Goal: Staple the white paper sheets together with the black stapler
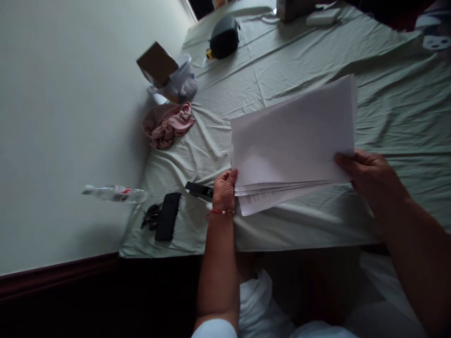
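A stack of white paper sheets (294,136) is held up above the cloth-covered table, its lower edges fanned unevenly. My left hand (224,188) pinches the stack at its lower left corner; a red string bracelet circles that wrist. At the right edge, my right hand (366,173) grips the sheets with the thumb on top and the fingers mostly hidden behind. Faint print shows on a lower sheet that sticks out near the bottom. Just left of my left hand lies a black, narrow device (199,189), partly covered by the hand.
Left on the green tablecloth (207,159) are a black phone-like slab (168,217), keys (151,216), a clear bottle (114,193), and a pink cloth (169,124). Farther back stand a plastic tub (185,77), a cardboard box (157,63) and a black case (224,37). A wall borders the left.
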`<state>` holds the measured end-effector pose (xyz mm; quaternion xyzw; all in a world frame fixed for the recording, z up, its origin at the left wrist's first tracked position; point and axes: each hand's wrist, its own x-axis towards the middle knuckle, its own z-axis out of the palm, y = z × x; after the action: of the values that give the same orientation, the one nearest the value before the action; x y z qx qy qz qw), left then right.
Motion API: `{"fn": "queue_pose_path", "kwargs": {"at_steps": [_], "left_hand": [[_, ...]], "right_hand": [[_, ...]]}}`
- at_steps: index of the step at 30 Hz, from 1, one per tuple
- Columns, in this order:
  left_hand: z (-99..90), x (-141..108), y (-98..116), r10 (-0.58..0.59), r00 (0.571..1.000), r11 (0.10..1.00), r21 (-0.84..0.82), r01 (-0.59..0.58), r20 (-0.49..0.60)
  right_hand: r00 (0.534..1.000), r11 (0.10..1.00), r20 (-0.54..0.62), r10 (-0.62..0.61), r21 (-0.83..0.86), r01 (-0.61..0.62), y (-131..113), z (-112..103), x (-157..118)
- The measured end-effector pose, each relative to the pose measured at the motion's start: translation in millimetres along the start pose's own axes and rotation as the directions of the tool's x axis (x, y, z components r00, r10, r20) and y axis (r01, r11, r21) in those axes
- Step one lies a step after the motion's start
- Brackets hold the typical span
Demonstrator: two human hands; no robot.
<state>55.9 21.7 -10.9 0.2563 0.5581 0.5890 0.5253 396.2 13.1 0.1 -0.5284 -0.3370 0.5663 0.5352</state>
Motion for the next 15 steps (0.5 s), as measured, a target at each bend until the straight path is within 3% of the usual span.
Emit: {"fn": "queue_pose_path", "kwargs": {"at_steps": [9,15], "left_hand": [[2.2,-2.6,2.2,0.102,0.991,0.995,0.007,-0.103,0.088],[-0.4,1.7,-1.0,0.155,0.987,0.987,0.040,-0.157,0.039]], "right_hand": [[0.999,1.000,-0.047,0.000,-0.002,0.000,-3.1,-1.3,-1.1],[0.999,1.000,-0.048,0.013,-0.023,-0.014,2.4,-4.8,1.2]]}}
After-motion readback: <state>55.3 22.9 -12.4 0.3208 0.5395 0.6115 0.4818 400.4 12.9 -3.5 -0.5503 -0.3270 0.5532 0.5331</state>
